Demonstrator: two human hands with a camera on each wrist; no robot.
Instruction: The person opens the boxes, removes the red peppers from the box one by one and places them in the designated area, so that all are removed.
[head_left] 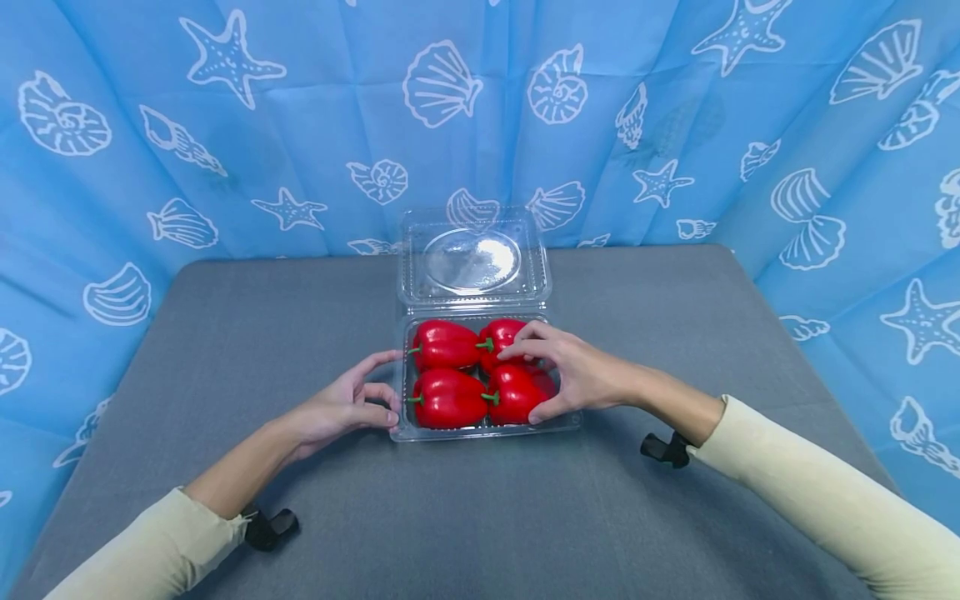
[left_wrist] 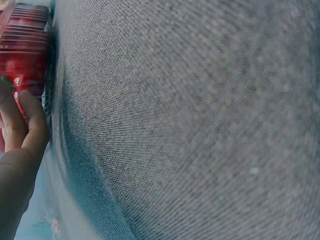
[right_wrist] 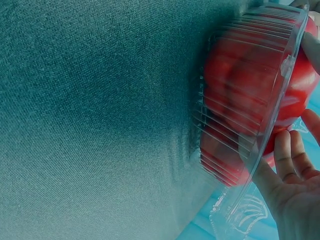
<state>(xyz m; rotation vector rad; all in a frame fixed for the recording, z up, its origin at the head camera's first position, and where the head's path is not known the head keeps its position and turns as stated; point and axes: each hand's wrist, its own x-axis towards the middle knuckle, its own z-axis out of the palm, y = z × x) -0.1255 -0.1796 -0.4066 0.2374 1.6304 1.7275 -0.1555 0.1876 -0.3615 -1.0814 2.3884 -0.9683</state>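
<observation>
Several red bell peppers with green stems sit in a clear plastic clamshell box, its lid folded back behind. My left hand is at the box's left side, thumb and a finger pinching the rim near the front corner. My right hand arches over the right half. Its thumb and fingers curl round the near right bell pepper, partly hiding it and the far right bell pepper. In the right wrist view, one finger dips inside the box wall. The left bell peppers lie uncovered.
A grey cloth covers the table. Behind and along its sides hangs a blue curtain with white shells and starfish. Black straps are on both wrists, below light sleeves.
</observation>
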